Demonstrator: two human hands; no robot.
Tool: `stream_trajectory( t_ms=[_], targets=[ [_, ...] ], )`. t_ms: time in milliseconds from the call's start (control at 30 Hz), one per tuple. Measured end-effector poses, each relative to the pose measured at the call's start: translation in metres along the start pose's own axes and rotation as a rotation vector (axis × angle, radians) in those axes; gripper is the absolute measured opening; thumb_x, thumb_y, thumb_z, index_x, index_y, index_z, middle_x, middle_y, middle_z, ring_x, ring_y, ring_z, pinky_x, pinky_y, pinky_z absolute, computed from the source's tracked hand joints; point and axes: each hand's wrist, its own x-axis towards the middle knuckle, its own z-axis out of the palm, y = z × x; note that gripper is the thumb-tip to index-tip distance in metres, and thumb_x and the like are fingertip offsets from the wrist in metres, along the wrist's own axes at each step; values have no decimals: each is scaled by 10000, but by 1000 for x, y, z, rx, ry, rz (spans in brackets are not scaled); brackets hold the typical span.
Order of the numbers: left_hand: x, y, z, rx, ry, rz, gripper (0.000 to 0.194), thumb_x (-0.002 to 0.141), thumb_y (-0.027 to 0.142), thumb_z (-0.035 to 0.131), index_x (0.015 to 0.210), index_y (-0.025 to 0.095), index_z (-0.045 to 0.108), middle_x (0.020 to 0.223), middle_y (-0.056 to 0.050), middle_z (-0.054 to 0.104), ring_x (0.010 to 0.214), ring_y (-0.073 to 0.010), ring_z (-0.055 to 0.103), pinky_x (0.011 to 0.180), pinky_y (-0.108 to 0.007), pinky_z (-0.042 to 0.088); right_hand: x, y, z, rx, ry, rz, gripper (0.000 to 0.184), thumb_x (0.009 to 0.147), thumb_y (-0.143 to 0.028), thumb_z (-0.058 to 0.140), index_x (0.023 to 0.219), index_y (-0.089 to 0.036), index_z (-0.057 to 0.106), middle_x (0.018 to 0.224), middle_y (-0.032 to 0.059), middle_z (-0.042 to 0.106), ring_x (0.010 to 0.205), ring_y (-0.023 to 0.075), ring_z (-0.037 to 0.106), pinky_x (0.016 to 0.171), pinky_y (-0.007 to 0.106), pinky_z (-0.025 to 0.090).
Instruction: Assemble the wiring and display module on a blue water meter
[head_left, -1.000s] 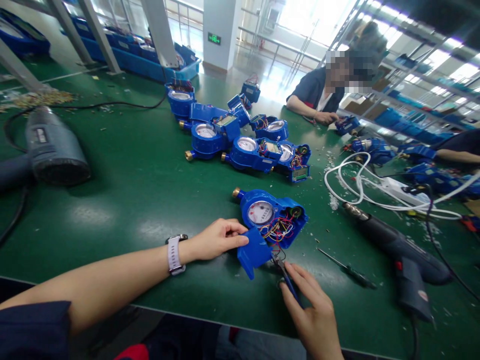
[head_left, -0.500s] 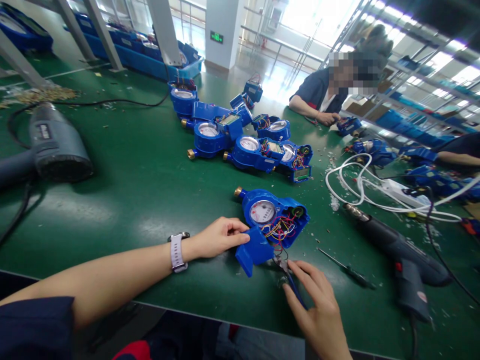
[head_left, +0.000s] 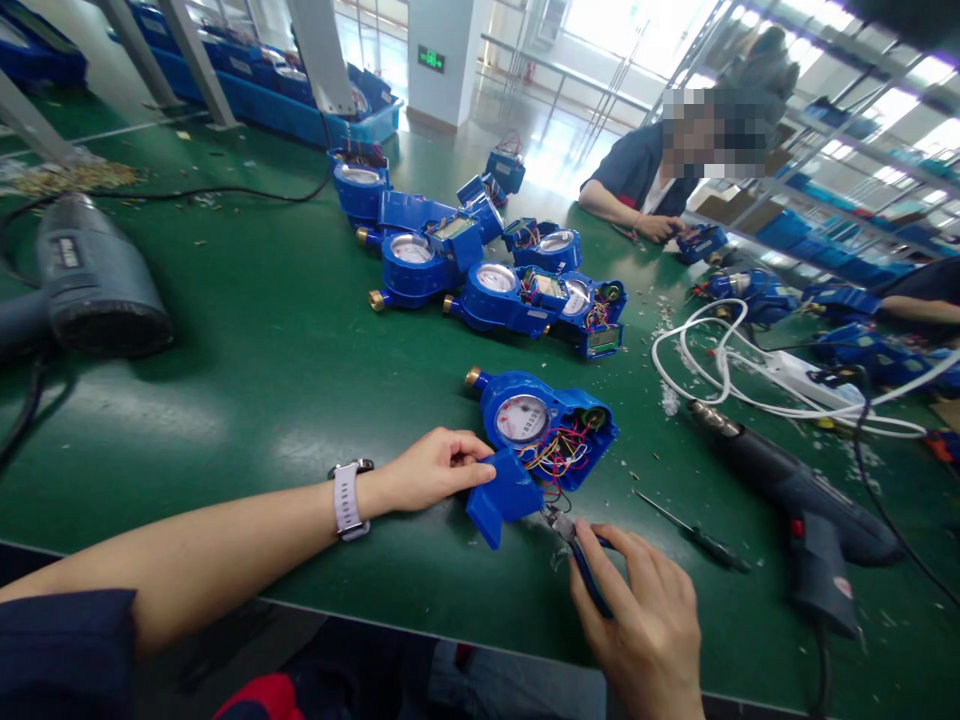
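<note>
A blue water meter [head_left: 523, 418] lies on the green bench with its wiring compartment open and coloured wires [head_left: 559, 455] spilling out. My left hand [head_left: 442, 470] pinches the edge of its blue cover [head_left: 506, 492], which is tilted beside the compartment. Thin dark wires run from the cover's right end. My right hand [head_left: 645, 595] is closed around the handles of cutting pliers [head_left: 585, 570]. The jaws of the pliers are at the cover's right corner, close to the wires; whether they grip a wire is too small to tell.
Several other blue meters [head_left: 491, 285] stand farther back. A screwdriver [head_left: 697, 535] and a heat gun [head_left: 795, 500] lie to the right, near a white power strip [head_left: 810, 380]. Another heat gun [head_left: 101, 285] is at left. A co-worker [head_left: 645, 190] sits across the bench.
My right fingers have closed further around the pliers, and their handles have swung into clearer view. My left hand still holds the cover. The whole view has shifted slightly.
</note>
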Motion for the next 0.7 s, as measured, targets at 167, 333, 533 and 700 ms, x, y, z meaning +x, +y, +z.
stream_trajectory(
  t_ms=[167, 333, 533, 700],
  targets=[
    [0, 0, 0, -41, -15, -8, 362, 793, 447, 635, 876, 97, 670, 723, -9, 586, 638, -114, 490, 640, -249, 421, 1, 0, 1, 20, 8, -18, 265, 933, -184, 572, 1195, -155, 599, 1017, 120, 631, 912, 271, 595, 767, 398, 414],
    [0, 2, 1, -46, -11, 2, 354, 796, 442, 627, 848, 93, 662, 733, -9, 579, 651, -114, 495, 644, -247, 422, 0, 1, 5, 119, 7, 4, 254, 946, -192, 566, 1188, -127, 603, 1029, 128, 623, 909, 248, 602, 765, 375, 447],
    [-1, 3, 2, 1, 13, 12, 346, 795, 430, 622, 844, 91, 667, 686, 19, 500, 615, -96, 424, 588, -230, 357, -3, 7, 7, 292, -33, 70, 274, 964, -229, 549, 1224, -159, 603, 1053, 100, 641, 916, 205, 626, 787, 331, 495],
    [-1, 4, 2, 13, 13, 25, 335, 797, 427, 619, 839, 99, 669, 714, 11, 534, 630, -99, 446, 617, -232, 384, -1, 11, 3, 382, -92, 111, 263, 973, -275, 534, 1183, -160, 643, 1056, 82, 677, 932, 181, 662, 812, 274, 529]
  ],
)
